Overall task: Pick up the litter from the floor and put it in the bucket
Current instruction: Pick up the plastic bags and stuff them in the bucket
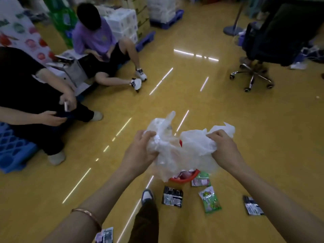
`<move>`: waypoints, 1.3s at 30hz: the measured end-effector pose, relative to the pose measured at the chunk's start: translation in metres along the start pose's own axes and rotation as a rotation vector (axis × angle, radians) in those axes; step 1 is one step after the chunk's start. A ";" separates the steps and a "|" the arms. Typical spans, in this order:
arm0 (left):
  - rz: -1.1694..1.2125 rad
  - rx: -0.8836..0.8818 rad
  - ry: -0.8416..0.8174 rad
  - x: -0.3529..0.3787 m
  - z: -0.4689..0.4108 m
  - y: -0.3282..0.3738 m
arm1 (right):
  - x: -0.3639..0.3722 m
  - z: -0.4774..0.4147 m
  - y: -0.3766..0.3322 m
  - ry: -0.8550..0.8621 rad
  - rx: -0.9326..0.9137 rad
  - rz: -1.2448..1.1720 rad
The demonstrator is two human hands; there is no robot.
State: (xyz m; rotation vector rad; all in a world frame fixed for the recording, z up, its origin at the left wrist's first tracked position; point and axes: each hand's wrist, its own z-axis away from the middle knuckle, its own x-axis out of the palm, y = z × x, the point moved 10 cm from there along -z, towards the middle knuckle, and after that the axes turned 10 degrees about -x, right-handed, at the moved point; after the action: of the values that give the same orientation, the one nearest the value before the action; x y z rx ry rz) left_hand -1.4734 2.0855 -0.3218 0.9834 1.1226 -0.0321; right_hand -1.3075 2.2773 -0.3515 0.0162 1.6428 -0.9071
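Both fists full: your left hand and right hand clutch white plastic bag, long axis 9-to-3 between them. Red bucket under bag, 6 o'clock. Black packet 7 o'clock of bucket, green packet 5 o'clock, nearer right hand.

Both arms reach forward; left hand and right hand grip opposite sides of the white plastic bag, fingers curled.

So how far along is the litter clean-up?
Some wrappers already sit in the red plastic bucket. The left hand and right hand grip a crumpled white plastic bag above it. Still on the yellow floor: two black foil packets, two green packets and a pale packet at the bottom edge.
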 end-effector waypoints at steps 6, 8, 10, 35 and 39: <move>0.028 0.053 -0.132 0.036 -0.097 -0.017 | 0.011 -0.054 0.040 0.003 0.154 0.046; 0.019 0.055 -0.173 0.049 -0.126 -0.025 | 0.017 -0.067 0.051 0.007 0.195 0.055; -0.012 0.050 -0.223 0.065 -0.150 -0.034 | 0.030 -0.073 0.065 -0.020 0.217 0.066; -0.526 -0.005 -0.603 0.447 -0.239 -0.262 | 0.403 -0.153 0.301 -0.437 0.286 0.069; -0.547 0.080 -0.635 0.495 -0.223 -0.290 | 0.467 -0.139 0.319 -0.497 0.303 0.012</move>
State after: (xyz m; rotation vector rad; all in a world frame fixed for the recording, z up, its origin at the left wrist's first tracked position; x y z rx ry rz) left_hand -1.5400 2.2774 -0.9025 0.6353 0.7662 -0.7827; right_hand -1.4131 2.3661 -0.9178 0.0077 1.0385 -1.0468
